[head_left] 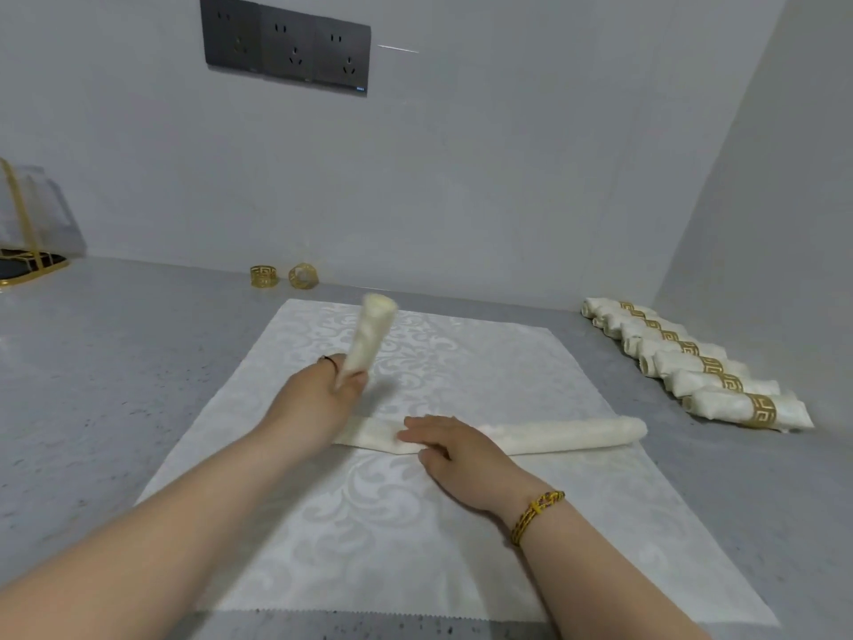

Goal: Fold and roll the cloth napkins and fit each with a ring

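The long cream rolled cloth napkin [567, 434] is seen to be soft woven fabric, matt with a faint sheen. The white damask cloth [415, 524] spread beneath it is woven with a scroll pattern, picked out by a slight gloss. The grey speckled countertop [115, 362] is shown smooth, stone-like and softly reflective. The small gold openwork ring [263, 275] and the gold ring beside it [303, 275] are made of shiny metal. The dark grey socket panel [286, 50] is finished in smooth satin plastic.

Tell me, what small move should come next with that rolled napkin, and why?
Probably fold the raised end over onto the half lying flat. The left hand grips one end of the rolled napkin in the air, while the right hand presses its middle, so the fold looks half made.
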